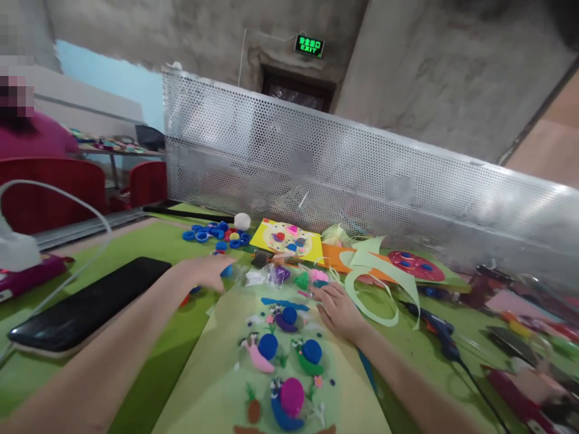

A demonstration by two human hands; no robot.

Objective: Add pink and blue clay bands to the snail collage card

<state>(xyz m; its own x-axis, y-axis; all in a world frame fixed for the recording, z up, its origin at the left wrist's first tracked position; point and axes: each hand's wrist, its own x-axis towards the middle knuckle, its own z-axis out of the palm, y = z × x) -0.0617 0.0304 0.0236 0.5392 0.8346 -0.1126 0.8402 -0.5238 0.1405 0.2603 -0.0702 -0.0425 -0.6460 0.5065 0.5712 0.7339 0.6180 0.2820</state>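
My left hand (208, 271), a little blurred, is over the green table left of the pale picture board (203, 367), thumb and fingers apart beside a blue bottle cap (227, 271). I cannot tell whether it touches the cap. My right hand (339, 307) rests with outstretched fingers at the board's upper right, near a blue clay strip (284, 304). Clay snails with cap shells are on the board: a purple one (286, 324), a pink one (260, 358), a green one (310, 366) and a blue one with a magenta shell (292, 396). Bagged purple clay (281, 275) lies above them.
Several loose caps (202, 237) and a yellow card (312, 246) are at the back. A black phone (90, 307) lies left, a glue gun (436, 328) right. Curled pale-green paper strips (393, 316) reach beside my right hand. A perforated metal screen (344, 163) stands behind.
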